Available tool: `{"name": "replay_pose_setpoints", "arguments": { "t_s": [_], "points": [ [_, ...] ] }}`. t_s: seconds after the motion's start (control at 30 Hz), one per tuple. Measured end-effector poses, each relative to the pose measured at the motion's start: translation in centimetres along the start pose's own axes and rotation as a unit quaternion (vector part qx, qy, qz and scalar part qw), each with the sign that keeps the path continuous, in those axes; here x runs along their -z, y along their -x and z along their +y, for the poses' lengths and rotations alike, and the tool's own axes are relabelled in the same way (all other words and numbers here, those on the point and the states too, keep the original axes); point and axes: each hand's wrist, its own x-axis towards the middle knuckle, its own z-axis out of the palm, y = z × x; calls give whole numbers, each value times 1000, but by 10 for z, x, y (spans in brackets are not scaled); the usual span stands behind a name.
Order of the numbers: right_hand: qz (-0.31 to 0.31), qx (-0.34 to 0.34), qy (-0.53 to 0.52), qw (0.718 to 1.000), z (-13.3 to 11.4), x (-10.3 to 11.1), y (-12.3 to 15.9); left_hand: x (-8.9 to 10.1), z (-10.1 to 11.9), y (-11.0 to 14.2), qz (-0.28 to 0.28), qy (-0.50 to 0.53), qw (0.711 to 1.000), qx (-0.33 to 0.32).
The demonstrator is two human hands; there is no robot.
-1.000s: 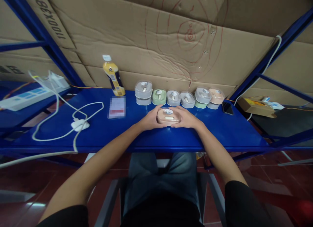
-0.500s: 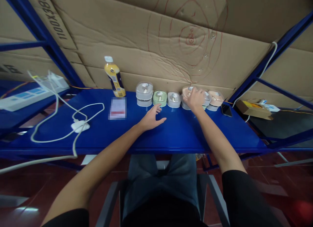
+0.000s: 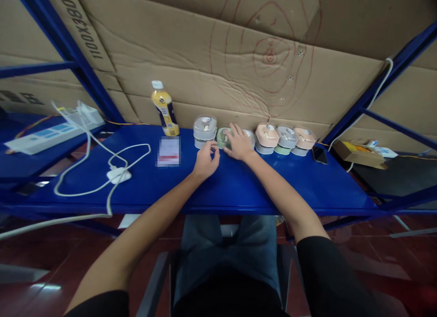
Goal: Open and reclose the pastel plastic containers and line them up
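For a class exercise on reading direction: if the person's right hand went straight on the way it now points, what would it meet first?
The right hand would most likely meet the green lidded plastic container first; it looks already at that container's edge, though depth is hard to judge from this view.

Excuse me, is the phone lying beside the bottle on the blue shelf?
No, the phone lies beyond the right end of the containers, away from the bottle.

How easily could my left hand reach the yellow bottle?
Probably yes: your left hand is close to the bottle, with nothing standing between them on the blue shelf, only a flat card nearby.
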Motion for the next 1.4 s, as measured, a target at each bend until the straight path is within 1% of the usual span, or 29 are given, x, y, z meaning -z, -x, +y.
{"name": "replay_pose_setpoints", "arguments": {
  "t_s": [0.03,0.1,0.17,0.27,0.33,0.43,0.47,0.5,0.53,0.63,0.7,0.77,0.83,0.93,1.0,1.07,1.17,1.23,1.33,1.4],
  "points": [
    [-17,-1,0,1000,-6,-7,0,2,-1,-1,16,-6,1000,6],
    [-31,-11,-2,999,-15,-17,6,4,-4,-2,38,-16,999,17],
    [-26,-7,-12,1000,-21,-19,22,6,-5,-3,50,-24,998,24],
    [-1,11,-45,999,-29,-7,52,9,-4,-4,42,-21,999,11],
    [28,-15,-65,997,-33,4,67,11,-3,-5,21,-8,1000,-7],
    [72,-98,-76,990,-33,16,78,11,-5,-5,-29,27,999,-31],
    [70,-112,-82,988,-30,17,79,10,-6,-4,-54,43,997,-33],
    [56,-110,-93,988,-26,18,79,9,-8,-4,-84,61,994,-32],
    [33,-93,-107,989,-22,18,79,7,-9,-3,-119,79,989,-27],
    [-32,-11,-161,986,-5,17,80,5,-10,-1,-225,115,968,-11],
    [-39,27,-208,977,5,17,84,5,-9,1,-271,119,955,-11],
    [-30,41,-274,960,14,19,88,5,-7,2,-289,117,950,-12],
    [-13,33,-340,940,24,22,93,7,-4,2,-287,111,951,-15],
    [23,-14,-393,919,43,26,99,8,-1,3,-278,81,956,-49],
    [44,-54,-396,916,56,25,103,8,2,5,-287,56,953,-79],
    [53,-88,-390,915,67,22,105,8,3,6,-300,37,948,-96],
    [54,-115,-389,913,76,17,107,8,4,6,-297,22,950,-90],
    [54,-124,-390,911,77,16,108,10,0,4,-268,11,960,-73],
    [62,-130,-391,909,76,18,108,14,-11,-2,-204,-12,978,-41],
    [68,-136,-388,909,76,19,107,16,-20,-5,-183,-30,982,-17]
  ]
}}
